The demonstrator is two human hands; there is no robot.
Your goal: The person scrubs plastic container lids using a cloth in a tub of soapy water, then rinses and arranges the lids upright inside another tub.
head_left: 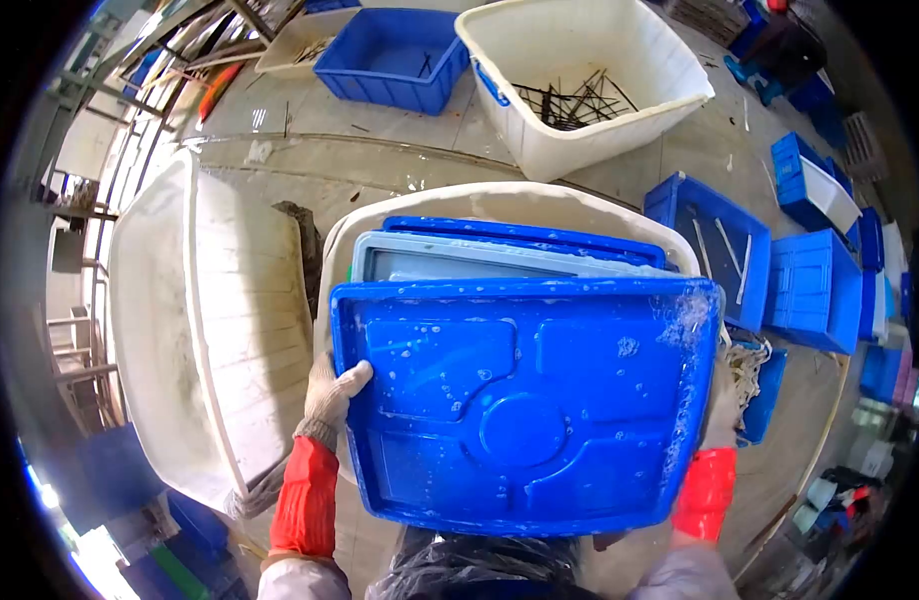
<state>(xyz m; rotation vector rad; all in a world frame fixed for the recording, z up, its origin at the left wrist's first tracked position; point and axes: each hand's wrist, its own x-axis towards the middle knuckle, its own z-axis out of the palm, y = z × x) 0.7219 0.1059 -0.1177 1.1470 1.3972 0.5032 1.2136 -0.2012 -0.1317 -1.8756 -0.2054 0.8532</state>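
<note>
A wet blue plastic lid (525, 430), with a raised rim, a round mark in its middle and soap bubbles on it, is tilted up in front of me. My left hand (330, 395), in a pale knit glove, is closed on its left edge, thumb over the rim. At the right edge is my right hand (722, 405), also gloved, its fingers mostly hidden behind the lid. Behind it, a grey-blue lid (480, 262) and another blue lid (540, 235) stand in a large white tub (450, 200). Red sleeve covers (307, 495) wrap both forearms.
To the left, a white tub (195, 330) lies tipped on its side. Ahead are a blue crate (390, 60) and a white bin (580, 130) holding dark sticks. Several blue crates (815, 285) line the right side. A person (785, 50) is at the far right.
</note>
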